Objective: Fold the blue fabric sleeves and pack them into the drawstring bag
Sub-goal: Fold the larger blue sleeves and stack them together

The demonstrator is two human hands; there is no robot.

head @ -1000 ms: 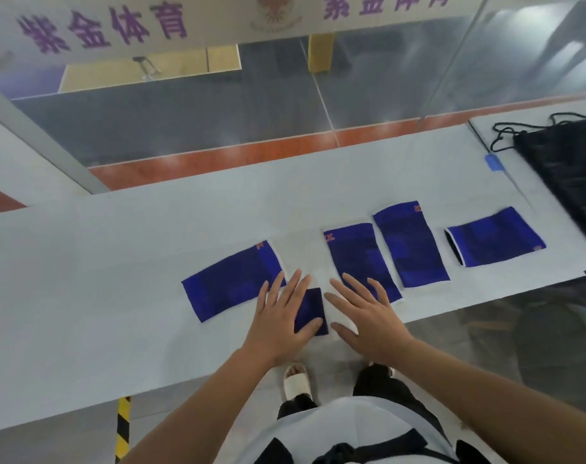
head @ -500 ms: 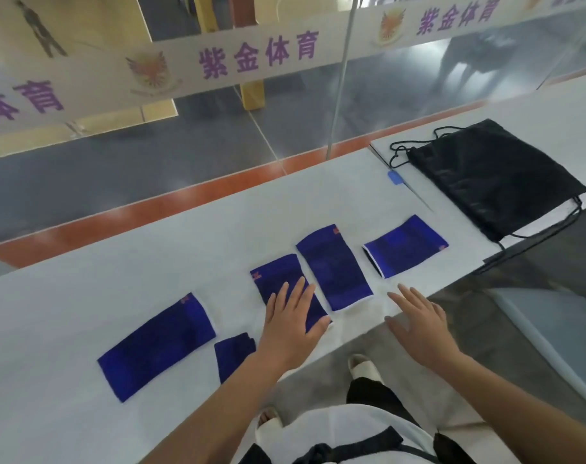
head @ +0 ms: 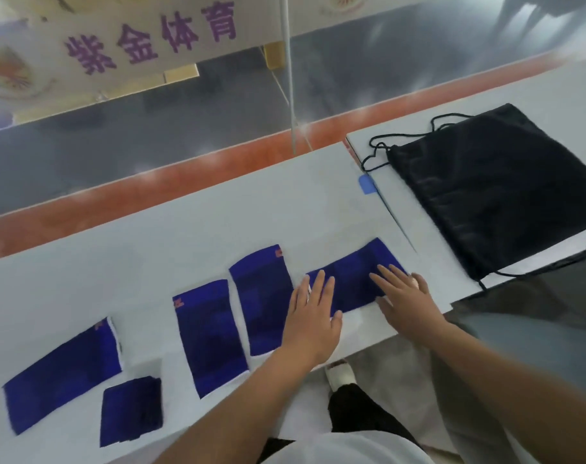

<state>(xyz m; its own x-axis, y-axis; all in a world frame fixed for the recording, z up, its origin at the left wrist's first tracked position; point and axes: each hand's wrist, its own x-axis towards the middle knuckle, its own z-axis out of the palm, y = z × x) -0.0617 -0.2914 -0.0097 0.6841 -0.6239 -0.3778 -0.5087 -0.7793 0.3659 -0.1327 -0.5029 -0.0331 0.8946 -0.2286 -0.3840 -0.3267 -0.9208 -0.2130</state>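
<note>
Several blue fabric sleeves lie flat in a row on the white table [head: 218, 216]. The rightmost sleeve [head: 355, 279] has both hands pressed flat on it: my left hand [head: 313, 318] on its left end, my right hand [head: 403, 296] on its right end, fingers spread. To the left lie two more flat sleeves [head: 263, 299] [head: 209, 336], a far-left sleeve [head: 64, 373], and a small folded sleeve [head: 131, 410] near the front edge. The black drawstring bag [head: 495, 189] lies flat at the right on an adjoining table.
A strip of blue tape [head: 366, 184] marks the seam between the two tables. Behind the table runs a glass barrier with a white banner [head: 144, 38] in purple characters. The table's front edge is close to my body; my shoe [head: 340, 375] shows below it.
Both hands have moved right, from the folded sleeve and the middle sleeves onto the rightmost sleeve. My view has swung right, bringing the bag closer.
</note>
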